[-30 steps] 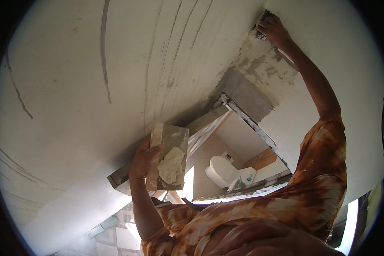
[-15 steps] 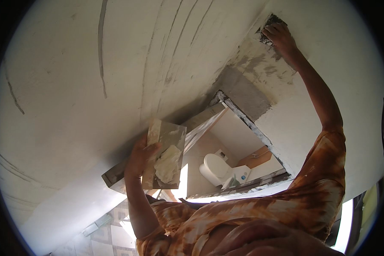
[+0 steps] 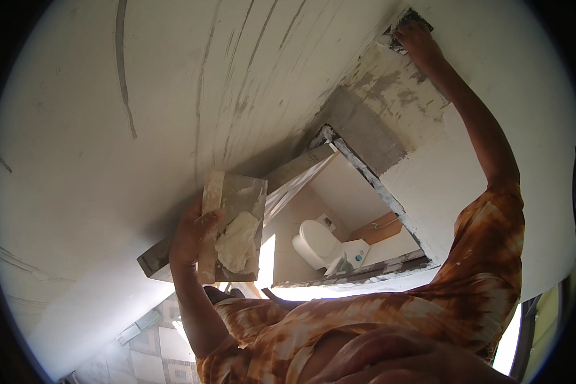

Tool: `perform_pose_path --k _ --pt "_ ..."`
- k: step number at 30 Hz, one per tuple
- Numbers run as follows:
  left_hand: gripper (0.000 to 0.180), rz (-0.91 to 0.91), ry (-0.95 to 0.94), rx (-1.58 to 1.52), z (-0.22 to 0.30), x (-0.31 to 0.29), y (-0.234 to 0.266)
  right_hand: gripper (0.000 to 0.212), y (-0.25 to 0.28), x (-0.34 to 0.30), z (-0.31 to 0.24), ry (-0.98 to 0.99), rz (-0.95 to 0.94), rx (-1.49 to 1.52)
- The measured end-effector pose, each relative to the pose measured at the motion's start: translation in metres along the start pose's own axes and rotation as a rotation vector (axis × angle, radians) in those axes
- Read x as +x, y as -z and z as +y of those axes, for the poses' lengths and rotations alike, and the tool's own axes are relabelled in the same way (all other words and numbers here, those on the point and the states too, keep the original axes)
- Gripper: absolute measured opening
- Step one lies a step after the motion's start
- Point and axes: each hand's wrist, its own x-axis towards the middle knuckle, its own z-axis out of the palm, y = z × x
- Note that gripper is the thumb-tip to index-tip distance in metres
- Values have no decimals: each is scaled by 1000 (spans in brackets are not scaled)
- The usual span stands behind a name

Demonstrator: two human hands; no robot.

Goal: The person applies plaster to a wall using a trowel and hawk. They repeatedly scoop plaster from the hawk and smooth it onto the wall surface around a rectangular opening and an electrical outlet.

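My left hand (image 3: pixel 192 230) holds a wide putty knife (image 3: pixel 246 192) by the pale strip along one edge of its flat grey blade. A thick lump of cream putty (image 3: pixel 238 242) lies on that blade. At the upper right, my raised right hand (image 3: pixel 420 43) is closed on a dark-bladed scraper (image 3: pixel 418 16), which rests against the wall near the corner. My fingers partly hide this tool. Below it, a patch of smeared putty (image 3: pixel 390 83) runs down to a bare grey area of wall (image 3: pixel 368 131).
Under the grey area is a rough-edged opening (image 3: pixel 381 185), with a white toilet (image 3: pixel 320 243) visible through it. A long pale wall (image 3: pixel 109 192) with dark streaks rises on my left. Tiled floor (image 3: pixel 147 365) shows at the lower left.
My right hand and the scraper sit slightly higher in the picture. My left hand and the putty-loaded knife appear farther left, while the whole view has also shifted a little.
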Motion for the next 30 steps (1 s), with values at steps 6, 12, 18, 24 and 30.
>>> perform_pose_path --k 6,12,18,24,30 --pt "44 -52 0 -24 1 -1 1 40 42 -38 -29 -3 -252 -28" --pt "47 -120 13 28 2 7 2 40 40 -17 -4 -9 188 -44" --pt "50 -127 8 -69 -2 6 1 41 -5 9 12 -7 143 -63" --pt "47 -54 43 -95 -1 0 -1 42 -1 -4 -5 -72 20 -121" --pt "44 -103 17 -52 -1 3 2 39 41 -36 -35 -48 -110 -63"
